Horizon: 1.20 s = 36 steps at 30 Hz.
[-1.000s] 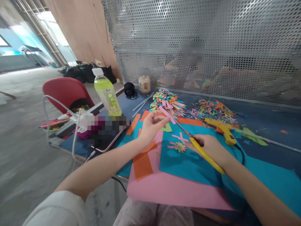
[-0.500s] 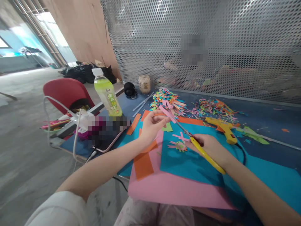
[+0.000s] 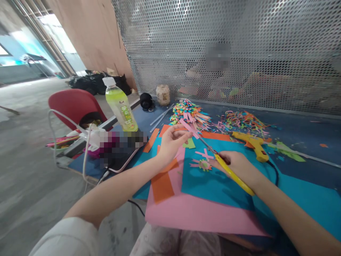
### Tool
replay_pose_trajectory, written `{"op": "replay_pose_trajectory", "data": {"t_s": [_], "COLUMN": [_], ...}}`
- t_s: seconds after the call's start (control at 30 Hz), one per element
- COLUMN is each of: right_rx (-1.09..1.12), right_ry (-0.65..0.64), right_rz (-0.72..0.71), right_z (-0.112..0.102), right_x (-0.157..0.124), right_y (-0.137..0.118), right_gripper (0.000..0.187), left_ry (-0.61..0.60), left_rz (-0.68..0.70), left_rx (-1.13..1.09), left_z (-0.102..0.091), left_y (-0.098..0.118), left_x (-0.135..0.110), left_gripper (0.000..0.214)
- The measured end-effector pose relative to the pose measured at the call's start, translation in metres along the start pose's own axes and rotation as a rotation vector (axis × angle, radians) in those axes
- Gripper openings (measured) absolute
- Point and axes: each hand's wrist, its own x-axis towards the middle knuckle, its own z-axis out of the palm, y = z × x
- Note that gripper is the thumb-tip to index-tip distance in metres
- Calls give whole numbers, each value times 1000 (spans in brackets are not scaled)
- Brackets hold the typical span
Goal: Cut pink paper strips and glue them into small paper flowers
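Note:
Between thumb and fingers, my left hand (image 3: 173, 142) pinches a pink paper strip (image 3: 188, 128) above the table. My right hand (image 3: 239, 167) grips yellow-handled scissors (image 3: 231, 174); their blades point up and left, with the tips at the strip's lower end. Whether the blades are touching the paper I cannot tell. Below the hands, on a blue paper sheet (image 3: 213, 190), lie a small fringed paper flower (image 3: 204, 165) and crossed pink strips (image 3: 204, 154). A colourful mound of layered paper fringe (image 3: 188, 113) stands just behind the strip.
A yellow glue gun (image 3: 252, 144) lies right of the scissors, its cord trailing forward. Paper scraps (image 3: 243, 121) are heaped behind it. At left stand a drink bottle (image 3: 121, 106) and a phone-like device (image 3: 128, 156). A perforated metal panel (image 3: 170, 42) closes the back.
Both hands, the strip and the scissors stay in nearly the same place. Only a very slight shift of the whole view shows.

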Motion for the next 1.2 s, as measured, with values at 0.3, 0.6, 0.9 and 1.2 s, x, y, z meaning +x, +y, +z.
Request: {"op": "replay_pose_trajectory", "data": {"t_s": [0.3,0.6,0.9,1.2], "right_rx": [-14,-67,-119,-133], "right_ry": [25,47,67,54], "right_rz": [-9,-11,-20,-30], "right_z": [2,1,0,0], "right_x": [1,0,1,2], "right_y": [3,-1,0,2], "right_gripper": [50,52,50,35], "left_ry": [-32,-19,-79,-118], "left_rz": [-7,-33,-58,79], "left_rx": [-6,-23,-69,125], "left_z": [-1,0,1,1], "left_y": [-3,-3,-3,-5], "left_x": [1,2,2,2], "left_gripper": [38,43,27,23]}}
